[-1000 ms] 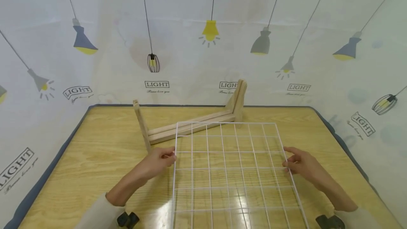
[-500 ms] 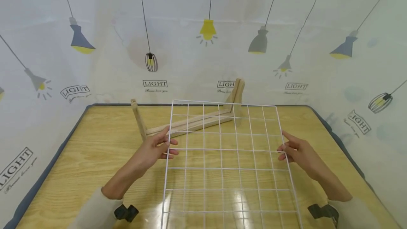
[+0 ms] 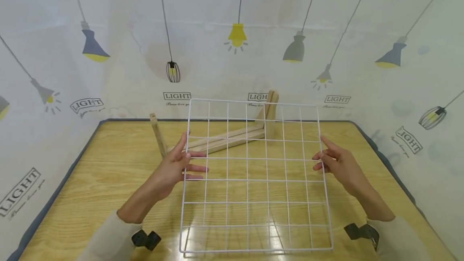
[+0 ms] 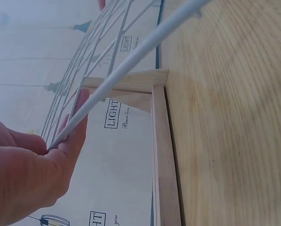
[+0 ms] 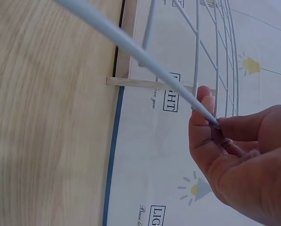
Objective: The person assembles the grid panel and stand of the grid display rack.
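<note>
A white wire grid panel [image 3: 247, 179] is held tilted between both hands, its far edge raised and its near edge low over the table. My left hand [image 3: 170, 172] pinches the panel's left side wire, thumb in front and fingers behind the mesh. On the opposite side my right hand [image 3: 342, 168] pinches the right side wire between thumb and fingers. The right wrist view shows that thumb [image 5: 244, 127] pressed on the outer rod. Behind the panel lies a wooden frame [image 3: 232, 139] with an upright at each end, partly seen through the mesh.
The wood-grain table [image 3: 108, 180] has a dark blue edge strip. A pale curtain [image 3: 210, 59] printed with hanging lamps stands close around its back and sides. Black wrist mounts [image 3: 146, 240] sit at both sleeves.
Both hands have lifted the grid panel's far edge, tilting it more upright, and its near edge has come into view. The left fingers have spread behind the mesh. The wooden frame stays put.
</note>
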Demonstrator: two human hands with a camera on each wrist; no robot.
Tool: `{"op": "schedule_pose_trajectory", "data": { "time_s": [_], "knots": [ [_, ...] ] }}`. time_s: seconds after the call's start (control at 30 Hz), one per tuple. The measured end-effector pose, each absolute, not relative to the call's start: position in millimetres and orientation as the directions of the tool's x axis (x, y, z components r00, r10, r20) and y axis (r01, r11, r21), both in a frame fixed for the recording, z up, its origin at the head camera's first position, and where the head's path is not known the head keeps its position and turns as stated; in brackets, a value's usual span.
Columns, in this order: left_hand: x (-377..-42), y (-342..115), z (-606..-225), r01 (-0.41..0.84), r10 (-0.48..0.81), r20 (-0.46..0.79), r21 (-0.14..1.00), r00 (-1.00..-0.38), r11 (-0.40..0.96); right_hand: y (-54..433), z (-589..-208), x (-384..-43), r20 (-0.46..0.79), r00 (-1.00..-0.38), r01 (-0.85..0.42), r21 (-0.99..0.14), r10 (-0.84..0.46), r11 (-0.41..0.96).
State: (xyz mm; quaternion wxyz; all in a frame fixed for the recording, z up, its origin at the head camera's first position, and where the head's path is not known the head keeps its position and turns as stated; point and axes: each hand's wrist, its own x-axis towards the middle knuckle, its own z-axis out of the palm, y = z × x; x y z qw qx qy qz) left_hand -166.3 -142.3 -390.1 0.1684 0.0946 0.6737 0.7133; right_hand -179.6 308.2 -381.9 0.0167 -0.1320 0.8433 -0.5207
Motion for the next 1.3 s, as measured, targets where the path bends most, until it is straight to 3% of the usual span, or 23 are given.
{"op": "schedule_pose_trajectory", "data": {
  "time_s": [0.43,0.73,1.3],
  "knots": [
    [-171.8,-137.9,-383.9,-0.021,0.287,0.012,0.994,-0.958,-0.112,299.4,-373.7,-180.1,0.120,-0.965,-0.207,-0.893,-0.231,0.399],
    [-173.1,-137.3,-379.3,-0.022,0.237,0.003,0.995,-0.971,-0.099,299.5,-371.0,-181.5,0.168,-0.945,-0.273,-0.878,-0.281,0.393],
    [-173.6,-131.7,-367.7,0.024,0.158,0.045,0.991,-0.986,-0.132,295.6,-364.4,-185.2,0.267,-0.940,-0.334,-0.852,-0.214,0.403]
  ]
}}
